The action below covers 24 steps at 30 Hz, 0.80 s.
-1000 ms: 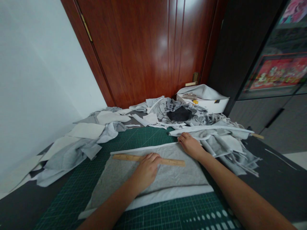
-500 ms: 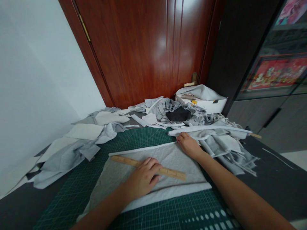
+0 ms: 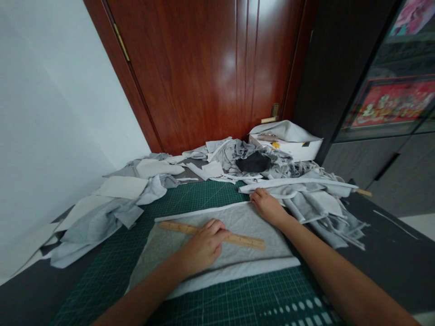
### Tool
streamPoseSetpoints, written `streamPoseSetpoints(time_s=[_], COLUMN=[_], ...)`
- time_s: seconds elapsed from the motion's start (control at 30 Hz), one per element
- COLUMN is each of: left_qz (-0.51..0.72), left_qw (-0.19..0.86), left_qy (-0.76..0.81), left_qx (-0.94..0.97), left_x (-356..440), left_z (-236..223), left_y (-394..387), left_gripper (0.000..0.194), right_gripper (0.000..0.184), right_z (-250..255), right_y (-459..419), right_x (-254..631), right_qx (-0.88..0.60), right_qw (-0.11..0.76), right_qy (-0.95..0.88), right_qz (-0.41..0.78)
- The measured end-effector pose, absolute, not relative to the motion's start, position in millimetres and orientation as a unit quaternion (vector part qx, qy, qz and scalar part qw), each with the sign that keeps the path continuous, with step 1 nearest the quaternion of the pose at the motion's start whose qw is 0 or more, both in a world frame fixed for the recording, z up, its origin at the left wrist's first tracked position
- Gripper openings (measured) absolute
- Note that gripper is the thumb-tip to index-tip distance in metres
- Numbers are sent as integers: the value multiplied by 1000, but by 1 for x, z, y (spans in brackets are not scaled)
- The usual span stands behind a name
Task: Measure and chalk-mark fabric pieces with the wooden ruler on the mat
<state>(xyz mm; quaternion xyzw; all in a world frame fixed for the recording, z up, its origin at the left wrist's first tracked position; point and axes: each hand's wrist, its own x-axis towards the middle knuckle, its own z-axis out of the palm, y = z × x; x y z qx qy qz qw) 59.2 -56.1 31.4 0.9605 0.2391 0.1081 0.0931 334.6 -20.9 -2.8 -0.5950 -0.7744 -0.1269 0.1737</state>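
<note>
A grey piece of fabric (image 3: 268, 235) with folded pale edges lies spread over a green gridded cutting mat (image 3: 200, 195). Slantwise across it rests a wooden ruler (image 3: 245, 241). My left hand (image 3: 204, 244) is closed over the ruler's middle, its fingers hiding that part. At the fabric's far right corner, my right hand (image 3: 265, 206) has its fingers pressed together on the folded edge. Just beyond the right hand is a pale rolled strip of cloth (image 3: 299, 183) with a wooden stick end showing at its right.
Grey cloth pieces (image 3: 98, 222) are heaped along the left side by the wall. More scraps (image 3: 224, 156) and a black cloth (image 3: 253, 162) lie at the back. A white box (image 3: 302, 150) stands near the door (image 3: 190, 77). Grey fabric (image 3: 319, 208) is piled at right on the dark table (image 3: 390, 262).
My left hand has shifted slightly with the ruler, whose right end sits a little farther from me and is less slanted. My right hand stays at the fabric's corner.
</note>
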Motion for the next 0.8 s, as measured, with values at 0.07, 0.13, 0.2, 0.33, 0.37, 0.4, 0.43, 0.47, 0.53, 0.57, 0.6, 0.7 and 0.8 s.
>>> streamPoseSetpoints(time_s=[0.07, 0.13, 0.2, 0.33, 0.37, 0.4, 0.43, 0.47, 0.53, 0.57, 0.6, 0.7, 0.8], left_qz=[105, 104, 104, 98, 101, 104, 109, 114, 121, 123, 125, 119, 100], left_qw=[99, 105, 111, 125, 127, 128, 130, 132, 136, 137, 136, 126, 120], left_qy=[225, 211, 202, 194, 195, 194, 192, 190, 190, 193, 199, 219, 241], left_qx=[964, 966, 968, 968, 967, 967, 967, 966, 965, 964, 962, 960, 958], left_x=[68, 76, 83, 89, 89, 88, 86, 84, 77, 73, 69, 58, 52], left_z=[30, 27, 26, 26, 27, 27, 27, 27, 27, 28, 28, 31, 34], left_y=[-61, -68, -75, -84, -85, -85, -84, -82, -77, -75, -72, -65, -66], left_gripper=[44, 44, 43, 41, 41, 42, 42, 42, 39, 37, 35, 30, 25], right_gripper=[20, 19, 19, 19, 19, 19, 20, 20, 20, 20, 21, 21, 21], right_z=[-2, -2, -2, -2, -2, -3, -3, -3, -3, -4, -4, -4, -3], right_y=[-21, -21, -21, -20, -20, -20, -20, -20, -20, -20, -20, -19, -19], right_x=[334, 334, 334, 334, 334, 334, 334, 334, 334, 334, 334, 334, 332], right_qx=[-595, -594, -593, -595, -594, -594, -593, -593, -595, -595, -594, -595, -601], right_qw=[172, 172, 175, 179, 180, 181, 181, 181, 180, 178, 178, 176, 169], right_qy=[-775, -775, -775, -773, -774, -774, -774, -774, -773, -773, -774, -774, -770], right_qz=[-128, -129, -129, -125, -124, -125, -126, -127, -129, -129, -129, -128, -129])
